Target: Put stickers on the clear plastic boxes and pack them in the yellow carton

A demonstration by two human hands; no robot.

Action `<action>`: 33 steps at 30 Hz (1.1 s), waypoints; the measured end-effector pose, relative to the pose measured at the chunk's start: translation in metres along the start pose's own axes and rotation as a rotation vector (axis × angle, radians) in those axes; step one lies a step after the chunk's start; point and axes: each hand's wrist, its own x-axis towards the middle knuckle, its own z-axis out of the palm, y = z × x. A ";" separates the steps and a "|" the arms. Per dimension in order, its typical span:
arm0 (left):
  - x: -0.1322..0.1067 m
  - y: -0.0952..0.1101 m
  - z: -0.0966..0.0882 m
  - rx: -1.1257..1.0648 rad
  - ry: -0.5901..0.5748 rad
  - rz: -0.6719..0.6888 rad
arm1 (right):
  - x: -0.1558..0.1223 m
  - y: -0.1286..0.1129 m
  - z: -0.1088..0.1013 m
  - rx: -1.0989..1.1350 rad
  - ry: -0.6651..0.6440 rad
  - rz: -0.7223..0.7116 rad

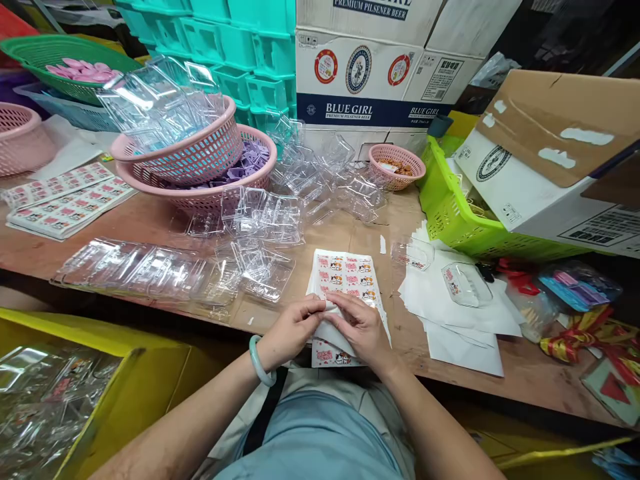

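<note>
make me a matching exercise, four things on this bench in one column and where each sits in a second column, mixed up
Things:
1. sticker sheet
2. purple pieces
3. beer carton
4. lime green basket

Places:
A. at the back, beside the teal crates
B. under the left hand and right hand
C. on the right, holding a cardboard box
D. in the lower pink basket

Pairs: 1-B, 2-D, 3-A, 4-C

Wooden table (pixel 350 233): clear plastic boxes (pixel 260 220), pink baskets (pixel 200 173), sticker sheets (pixel 345 273)

Pink-and-white cartoon sticker sheet (pixel 345 275), jade-green bangle (pixel 259 363)
</note>
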 end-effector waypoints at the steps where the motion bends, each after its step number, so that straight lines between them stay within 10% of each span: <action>1: 0.001 -0.001 0.000 0.035 -0.010 0.036 | -0.001 0.001 0.000 0.036 0.010 0.027; 9: 0.006 -0.021 0.010 -0.121 -0.036 -0.095 | 0.005 0.009 -0.001 0.461 0.272 0.415; 14: -0.012 -0.012 0.011 0.161 0.249 0.042 | 0.016 0.011 -0.021 0.497 0.731 0.344; 17: -0.017 0.005 0.017 0.241 0.322 0.171 | 0.010 0.000 -0.029 0.050 0.602 0.037; 21: 0.002 0.014 0.026 -0.247 0.108 -0.030 | 0.000 -0.012 -0.022 -0.251 0.167 -0.294; 28: 0.036 0.008 0.029 -0.252 0.100 -0.005 | 0.012 -0.001 -0.034 0.170 0.242 0.302; 33: 0.035 -0.011 0.030 0.166 0.192 0.249 | 0.070 0.033 -0.069 0.028 0.532 0.256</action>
